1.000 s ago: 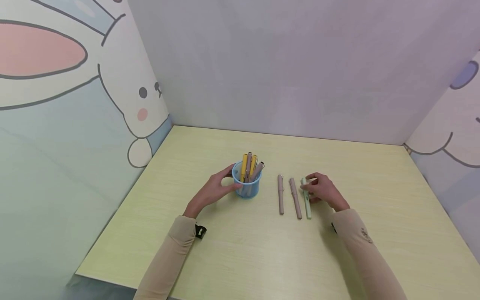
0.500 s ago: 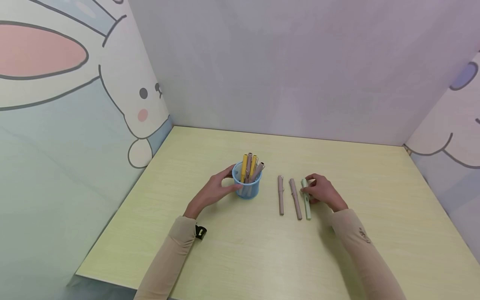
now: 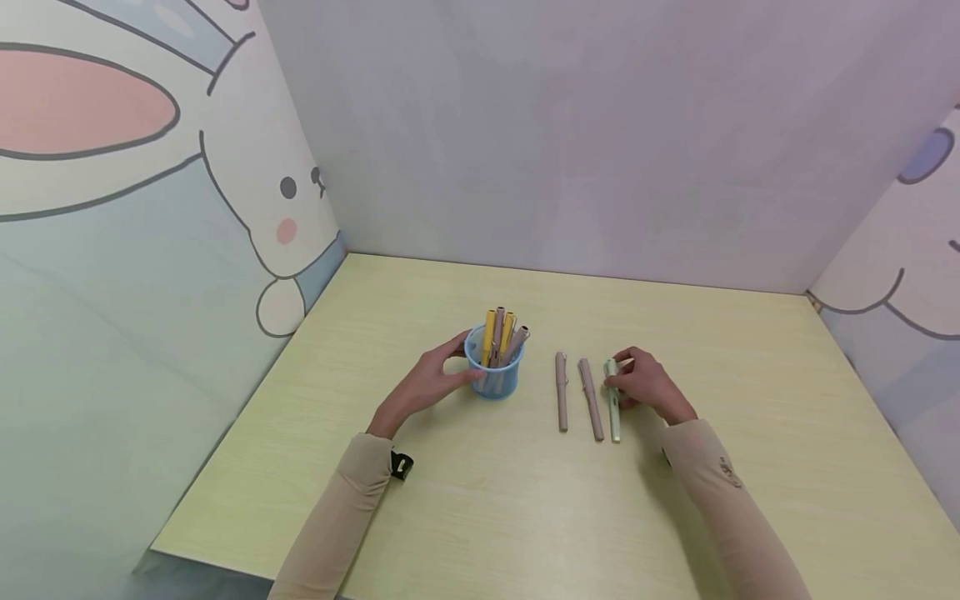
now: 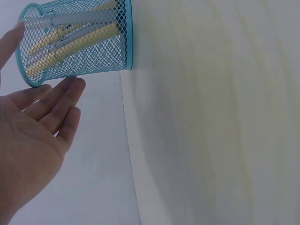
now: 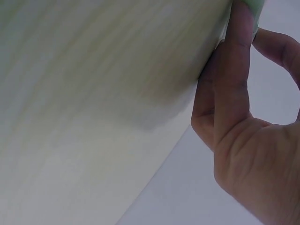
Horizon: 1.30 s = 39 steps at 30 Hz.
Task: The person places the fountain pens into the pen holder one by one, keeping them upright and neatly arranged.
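Observation:
My left hand (image 3: 429, 385) holds the blue mesh pen holder (image 3: 495, 385) near its rim, thumb on the near side and fingers round the far left. In the left wrist view the thumb touches the rim of the mesh cup (image 4: 91, 49), and the other fingers lie along its side. Yellow pens (image 3: 487, 333) and mauve pens (image 3: 517, 340) stand in it, caps up. My right hand (image 3: 647, 385) pinches a pale green pen (image 3: 615, 421) by its upper part; the right wrist view shows only a bit of this green pen (image 5: 257, 7) at the fingertips.
Two mauve pens lie between the holder and the green pen: one mauve pen (image 3: 562, 392) on the left, the other mauve pen (image 3: 591, 400) beside the green one. The pale wooden table (image 3: 480, 500) meets walls at the back and sides.
The green pen has turned slightly under my right hand, its upper end shifting right, so it lies straighter. My left hand and the pen holder have stayed put.

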Tool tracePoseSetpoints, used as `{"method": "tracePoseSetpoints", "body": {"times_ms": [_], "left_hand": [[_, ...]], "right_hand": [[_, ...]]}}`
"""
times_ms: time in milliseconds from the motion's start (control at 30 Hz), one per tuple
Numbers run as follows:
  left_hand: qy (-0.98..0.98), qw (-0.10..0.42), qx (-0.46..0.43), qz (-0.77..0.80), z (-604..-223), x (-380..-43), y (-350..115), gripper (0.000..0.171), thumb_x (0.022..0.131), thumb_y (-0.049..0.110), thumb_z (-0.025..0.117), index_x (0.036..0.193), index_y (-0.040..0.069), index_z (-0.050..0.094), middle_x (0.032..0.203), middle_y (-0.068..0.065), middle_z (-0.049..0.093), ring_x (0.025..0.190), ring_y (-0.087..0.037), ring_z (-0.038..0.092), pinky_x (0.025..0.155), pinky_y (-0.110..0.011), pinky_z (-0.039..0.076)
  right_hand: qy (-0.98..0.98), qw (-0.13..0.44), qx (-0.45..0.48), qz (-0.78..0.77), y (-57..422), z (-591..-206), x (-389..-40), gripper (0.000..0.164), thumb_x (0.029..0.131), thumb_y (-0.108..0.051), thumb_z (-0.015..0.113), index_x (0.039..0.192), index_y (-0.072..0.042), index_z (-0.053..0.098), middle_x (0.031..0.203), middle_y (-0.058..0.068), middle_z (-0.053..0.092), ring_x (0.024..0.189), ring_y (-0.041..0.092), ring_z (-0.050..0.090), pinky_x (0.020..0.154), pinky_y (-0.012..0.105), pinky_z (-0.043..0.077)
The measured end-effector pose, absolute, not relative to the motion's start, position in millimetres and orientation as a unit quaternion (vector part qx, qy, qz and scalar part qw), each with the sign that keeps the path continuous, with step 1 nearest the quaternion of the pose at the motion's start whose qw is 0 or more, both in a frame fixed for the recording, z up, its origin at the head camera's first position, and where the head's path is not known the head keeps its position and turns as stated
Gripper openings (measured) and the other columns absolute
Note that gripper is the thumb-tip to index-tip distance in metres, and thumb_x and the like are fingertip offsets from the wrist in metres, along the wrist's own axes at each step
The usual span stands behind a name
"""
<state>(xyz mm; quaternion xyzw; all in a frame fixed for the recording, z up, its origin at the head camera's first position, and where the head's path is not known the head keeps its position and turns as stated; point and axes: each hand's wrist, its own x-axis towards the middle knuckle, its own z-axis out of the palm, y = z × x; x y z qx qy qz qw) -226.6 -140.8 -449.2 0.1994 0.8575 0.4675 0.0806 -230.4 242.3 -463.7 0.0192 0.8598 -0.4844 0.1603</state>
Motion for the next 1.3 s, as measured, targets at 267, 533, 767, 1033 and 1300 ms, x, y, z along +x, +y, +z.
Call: {"method": "tracePoseSetpoints", "body": {"times_ms": [267,533,767,1033,1300], "left_hand": [[0.857,0.083,0.200,0.469,-448.7,-226.4,-140.5,0.078,0.098,0.041,0.072,0.163,0.018,0.035,0.144,-0.007,0.058,0.136,-0.027,0.050,0.114,-0.061,0.032],[0.859,0.085,0.198,0.464,-448.5,-227.0,-140.3,0.078,0.098,0.042,0.072,0.163,0.018,0.035,0.144,-0.007,0.058,0.135,-0.026,0.050,0.114,-0.059,0.033],[0.859,0.081,0.202,0.464,-447.1,-226.2,-139.9,0.077,0.098,0.042,0.072,0.162,0.018,0.036,0.143,-0.006,0.058,0.134,-0.026,0.051,0.114,-0.059,0.033],[0.857,0.083,0.201,0.467,-447.3,-226.2,-140.0,0.077,0.099,0.040,0.072,0.162,0.018,0.036,0.144,-0.008,0.058,0.136,-0.027,0.050,0.114,-0.060,0.032],[0.859,0.083,0.201,0.463,-446.1,-225.3,-140.0,0.077,0.098,0.040,0.072,0.162,0.017,0.036,0.144,-0.008,0.058,0.136,-0.027,0.050,0.114,-0.059,0.033]], "right_hand": [[0.846,0.156,0.011,-0.510,245.7,-464.5,-229.8,0.053,0.097,-0.003,0.067,0.139,0.012,0.039,0.106,0.020,0.055,0.081,0.023,0.063,0.067,0.038,0.061],[0.835,0.126,-0.013,-0.535,248.0,-460.9,-228.4,0.057,0.096,-0.002,0.067,0.143,0.013,0.037,0.104,0.020,0.054,0.081,0.022,0.062,0.068,0.040,0.061],[0.832,0.096,-0.031,-0.546,251.5,-464.2,-230.6,0.057,0.097,-0.003,0.067,0.144,0.012,0.039,0.106,0.019,0.053,0.089,0.023,0.060,0.067,0.040,0.062],[0.827,0.077,-0.036,-0.556,253.3,-462.8,-229.8,0.055,0.098,-0.001,0.067,0.144,0.011,0.039,0.107,0.021,0.052,0.092,0.023,0.059,0.068,0.040,0.062],[0.809,0.045,-0.050,-0.584,255.1,-461.8,-228.9,0.055,0.097,0.003,0.067,0.145,0.010,0.040,0.112,0.025,0.052,0.088,0.015,0.060,0.067,0.040,0.062]]}}
